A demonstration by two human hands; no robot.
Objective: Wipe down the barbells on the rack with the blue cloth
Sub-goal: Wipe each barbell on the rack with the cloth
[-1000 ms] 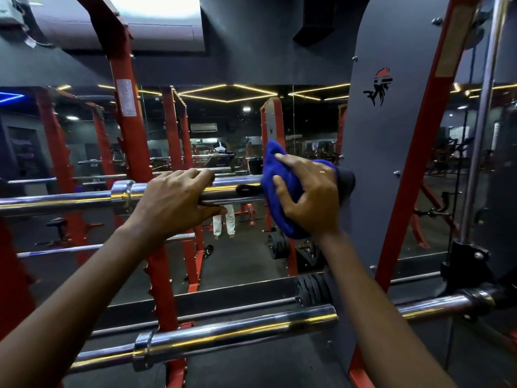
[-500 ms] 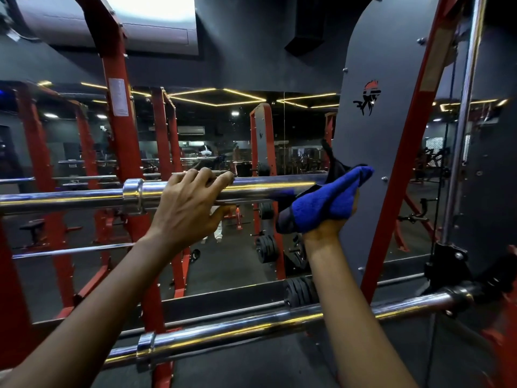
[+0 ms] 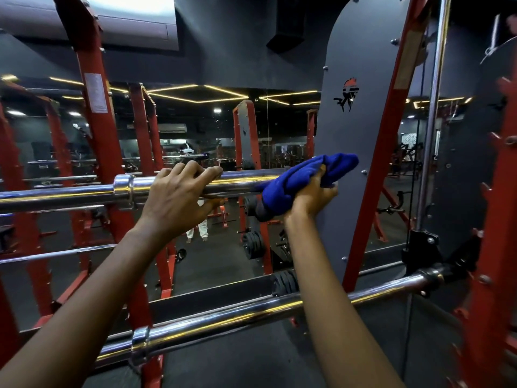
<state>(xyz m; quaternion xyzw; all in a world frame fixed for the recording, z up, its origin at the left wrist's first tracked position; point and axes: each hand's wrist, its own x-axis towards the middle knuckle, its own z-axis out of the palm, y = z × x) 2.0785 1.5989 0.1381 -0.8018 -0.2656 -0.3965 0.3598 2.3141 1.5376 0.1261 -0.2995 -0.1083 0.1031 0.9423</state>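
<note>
Nearest the person, the lower bar (image 3: pixel 223 315) is lying crosswise beneath both arms with nothing touching it; whether it is already wiped I cannot tell. Beyond it, the left hand (image 3: pixel 179 197) is curling its fingers over the upper bar (image 3: pixel 70 191), just right of the collar (image 3: pixel 123 189), steadying it by the look of things. Further along the same bar, the right hand (image 3: pixel 313 197) is gripping the cloth (image 3: pixel 296 177) from beneath. The blue fabric is bunching over the bar's right end and spilling past the fingers toward the grey panel (image 3: pixel 361 130).

I am judging that wiping the upper bar's right end is the step in hand, with the cloth sitting at the very tip. The next move is probably calling for a drag back leftward toward the left hand, or for that hand shifting to free the stretch it is covering.

Room is running out on the right, where the panel is standing just beside the hand. Leftward the chrome is running free past the red upright (image 3: pixel 95 107). Behind everything, the mirror (image 3: pixel 195 130) is doubling the uprights.
</note>
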